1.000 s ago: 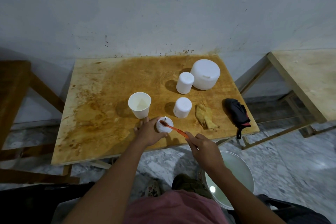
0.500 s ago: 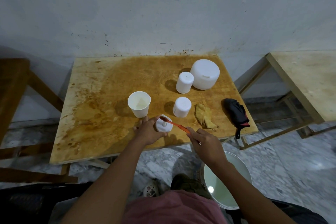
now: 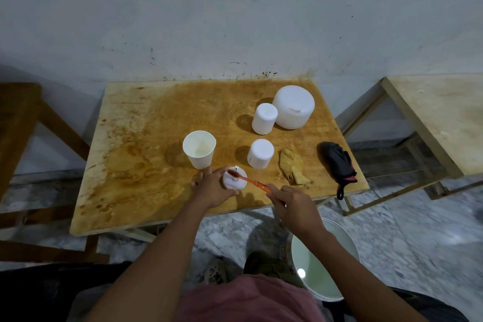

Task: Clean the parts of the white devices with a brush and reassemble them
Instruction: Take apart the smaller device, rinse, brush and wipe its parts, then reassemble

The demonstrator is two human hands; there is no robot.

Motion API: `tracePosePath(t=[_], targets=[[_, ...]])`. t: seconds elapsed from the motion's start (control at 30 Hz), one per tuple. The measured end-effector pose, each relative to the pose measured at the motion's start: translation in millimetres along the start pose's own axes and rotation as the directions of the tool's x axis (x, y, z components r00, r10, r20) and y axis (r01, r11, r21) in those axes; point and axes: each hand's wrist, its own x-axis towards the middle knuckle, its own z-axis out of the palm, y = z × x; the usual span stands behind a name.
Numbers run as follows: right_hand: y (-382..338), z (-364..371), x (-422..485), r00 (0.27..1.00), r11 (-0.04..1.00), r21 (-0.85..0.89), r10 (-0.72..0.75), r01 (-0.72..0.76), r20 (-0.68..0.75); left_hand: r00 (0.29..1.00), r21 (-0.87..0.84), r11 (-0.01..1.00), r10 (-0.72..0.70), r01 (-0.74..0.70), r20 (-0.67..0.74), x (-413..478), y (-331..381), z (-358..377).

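Brush (image 3: 248, 179) farther across white part (image 3: 236, 184)

White on paper cup (image 3: 199, 149), near cylinder (image 3: 260, 153), far cylinder (image 3: 264, 118), round housing (image 3: 293, 106), disc part (image 3: 234, 182); orange on toothbrush (image 3: 248, 179). Blotchy amber-brown staining across plywood table (image 3: 146, 144). Mustard yellow on cloth (image 3: 291, 166), black with red trim on umbrella (image 3: 337, 162).

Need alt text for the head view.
A left hand holds a small white round part at a stained wooden table while the right hand scrubs it with an orange brush. Behind stand a paper cup, two white cylinders and a larger white device.
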Motion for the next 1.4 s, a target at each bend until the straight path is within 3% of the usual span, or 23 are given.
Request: tracePosePath(t=[0.3, 0.37, 0.53, 0.67, 0.87, 1.07, 1.27, 1.4], targets=[[-4, 6, 0, 0.998, 0.997, 0.039, 0.065, -0.065, -0.002, 1.000, 0.032, 0.999, -0.011, 0.010, 0.007, 0, 1, -1], [-10, 5, -3, 0.993, 0.986, 0.122, 0.111, -0.115, 0.034, 1.000, 0.037, 0.999, -0.011, 0.011, 0.006, -1, 1, -2], [-28, 11, -1, 0.927, 0.831, 0.411, 0.329, -0.375, 0.181, 1.000, 0.033, 0.999, -0.006, 0.006, 0.001, -1, 1, -1], [-39, 9, -4, 0.918, 0.775, 0.494, 0.355, -0.394, 0.176, 1.000, 0.037, 0.999, -0.009, 0.009, 0.002, -1, 1, 0], [-41, 5, -13, 0.907, 0.766, 0.494, 0.397, -0.411, 0.141, 1.000, 0.025, 1.000, -0.004, 0.004, 0.000, -1, 0, -1], [-40, 1, -1, 0.916, 0.843, 0.360, 0.374, -0.400, 0.143, 1.000, 0.038, 0.999, -0.002, 0.002, 0.004, 0, 0, 0], [-43, -1, 6, 0.819, 0.654, 0.494, 0.478, -0.573, 0.318, 1.000, 0.030, 1.000, 0.009, -0.010, 0.024, 2, -2, -1], [-46, 0, 1, 0.831, 0.623, 0.554, 0.468, -0.552, 0.301, 1.000, 0.051, 0.999, -0.002, 0.001, 0.023, 2, -2, -1]])
